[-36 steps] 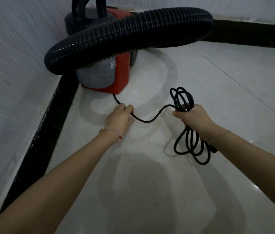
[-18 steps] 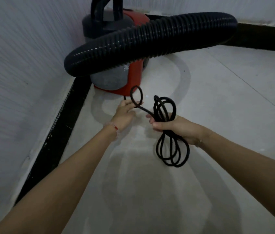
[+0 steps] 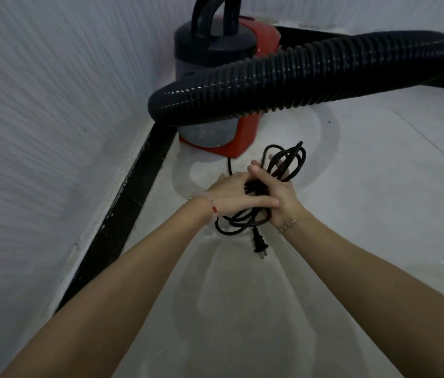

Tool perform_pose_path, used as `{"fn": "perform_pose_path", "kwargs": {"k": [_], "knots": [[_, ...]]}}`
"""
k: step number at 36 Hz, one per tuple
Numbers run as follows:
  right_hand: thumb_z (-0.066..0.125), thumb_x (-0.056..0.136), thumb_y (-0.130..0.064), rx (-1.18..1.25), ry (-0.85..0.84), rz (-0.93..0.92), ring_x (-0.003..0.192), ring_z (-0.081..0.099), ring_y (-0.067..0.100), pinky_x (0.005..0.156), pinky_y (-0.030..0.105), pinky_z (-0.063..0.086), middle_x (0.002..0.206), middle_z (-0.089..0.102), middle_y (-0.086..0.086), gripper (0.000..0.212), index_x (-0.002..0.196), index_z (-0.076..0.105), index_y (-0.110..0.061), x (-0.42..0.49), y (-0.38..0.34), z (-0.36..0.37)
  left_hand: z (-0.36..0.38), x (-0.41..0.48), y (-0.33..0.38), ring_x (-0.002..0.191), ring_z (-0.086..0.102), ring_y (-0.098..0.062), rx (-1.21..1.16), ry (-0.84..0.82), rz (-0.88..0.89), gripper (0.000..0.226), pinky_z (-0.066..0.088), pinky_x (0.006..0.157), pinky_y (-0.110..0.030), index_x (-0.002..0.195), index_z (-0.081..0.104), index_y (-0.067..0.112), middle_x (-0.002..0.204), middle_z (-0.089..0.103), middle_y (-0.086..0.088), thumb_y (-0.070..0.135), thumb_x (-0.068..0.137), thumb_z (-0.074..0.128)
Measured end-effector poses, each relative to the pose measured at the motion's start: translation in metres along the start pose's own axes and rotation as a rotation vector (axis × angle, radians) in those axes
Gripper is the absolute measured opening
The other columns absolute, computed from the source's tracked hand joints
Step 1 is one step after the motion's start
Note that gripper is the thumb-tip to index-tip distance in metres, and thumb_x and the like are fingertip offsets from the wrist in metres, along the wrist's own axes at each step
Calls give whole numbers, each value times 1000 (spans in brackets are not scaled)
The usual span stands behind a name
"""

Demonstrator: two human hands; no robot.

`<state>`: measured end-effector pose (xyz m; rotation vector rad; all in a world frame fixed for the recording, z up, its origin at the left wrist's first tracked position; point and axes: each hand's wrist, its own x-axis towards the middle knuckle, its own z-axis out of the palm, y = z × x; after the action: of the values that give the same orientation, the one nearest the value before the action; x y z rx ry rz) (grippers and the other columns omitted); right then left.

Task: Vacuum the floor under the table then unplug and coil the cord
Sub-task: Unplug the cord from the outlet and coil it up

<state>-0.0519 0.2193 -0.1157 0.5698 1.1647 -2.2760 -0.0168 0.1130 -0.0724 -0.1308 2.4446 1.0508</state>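
Gripping one cord [image 3: 255, 186], left hand [image 3: 229, 192], right hand [image 3: 278, 195], perhaps five loops [image 3: 302, 162]

Dim bluish light, soft shadows on the floor [image 3: 365, 219], wide-angle bending at edges.

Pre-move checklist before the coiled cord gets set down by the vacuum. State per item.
1. Plug out of the outlet: ok. The plug hangs below the hands with its prongs bare.
2. Cord gathered: ok. The cord is bunched in loops.
3. Grip on the bundle: ok. The left hand and right hand both wrap its middle.
4. Slack to the vacuum: ok. A short run leads from the base of the vacuum to the hands.
5. Bundle wrapped or tied: cannot tell. The hands hide the middle.
6. Hose away from the loops: ok. The hose arches above them, apart.
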Motion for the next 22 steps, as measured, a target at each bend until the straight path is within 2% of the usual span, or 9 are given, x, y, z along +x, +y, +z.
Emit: {"fn": "perform_pose_path", "kwargs": {"k": [1, 3, 7, 10, 12, 14, 17, 20, 22], "knots": [[67, 83, 0, 15, -4, -12, 101, 68, 24, 70, 34, 59, 118, 67, 12, 41, 121, 58, -9, -1, 1, 0, 3, 6, -5, 128, 40, -12, -1, -7, -14, 79, 27, 116, -38, 136, 42, 20, 135, 51, 5, 58, 72, 67], [62, 84, 6, 42, -25, -26, 99, 68, 24, 71, 35, 59, 110, 69, 13, 35, 114, 58, -13, 1, 1, -1, 7, 3, -7, 129, 43, -16, -59, 14, -52, 87, 37, 111, -38, 136, 39, 15, 136, 50, 1, 52, 67, 75], [60, 83, 10, 73, -51, -10, 100, 69, 23, 77, 34, 59, 104, 71, 14, 49, 126, 48, -10, 5, 1, -4, 10, 6, -8, 123, 47, -14, -152, 37, -85, 82, 43, 104, -32, 131, 41, 10, 130, 50, -1, 41, 66, 80], [61, 82, 9, 125, -97, -11, 103, 66, 23, 76, 34, 59, 102, 70, 12, 40, 107, 50, -20, 5, -4, -5, 11, 12, 0, 116, 52, -15, -164, 17, -114, 78, 48, 99, -35, 123, 47, 12, 121, 55, -2, 46, 60, 79], [60, 83, 9, 128, -137, -19, 108, 64, 23, 77, 34, 58, 102, 68, 12, 37, 99, 51, -23, 6, -8, -7, 10, 14, 9, 109, 57, -15, -130, 14, -124, 74, 51, 94, -35, 115, 55, 16, 113, 61, -1, 52, 53, 74], [59, 83, 9, 99, -181, -18, 107, 64, 23, 82, 37, 56, 102, 69, 11, 39, 100, 52, -25, 7, -10, -7, 17, 33, -13, 99, 62, -13, -53, -29, -146, 61, 54, 84, -31, 107, 61, 21, 104, 66, 2, 49, 53, 72], [59, 83, 8, 35, -210, -14, 107, 64, 22, 91, 40, 52, 105, 69, 11, 40, 103, 54, -27, 7, -10, -5, 32, 57, -44, 95, 64, -17, 42, 34, -240, 54, 55, 72, -29, 104, 60, 28, 97, 66, 8, 51, 57, 70], [60, 84, 6, 76, -204, -19, 109, 62, 22, 96, 38, 50, 107, 68, 11, 37, 105, 54, -23, 5, -13, -2, 21, 35, -11, 91, 56, -18, 177, 104, -123, 51, 49, 82, -35, 116, 55, 25, 97, 62, 4, 38, 68, 64], [61, 84, 3, 112, -200, -12, 106, 64, 21, 96, 37, 49, 103, 71, 9, 37, 110, 52, -21, 7, -16, -1, 17, 31, 4, 92, 59, -22, 274, 223, -73, 42, 47, 81, -36, 117, 53, 23, 94, 63, 0, 30, 77, 59]]}}
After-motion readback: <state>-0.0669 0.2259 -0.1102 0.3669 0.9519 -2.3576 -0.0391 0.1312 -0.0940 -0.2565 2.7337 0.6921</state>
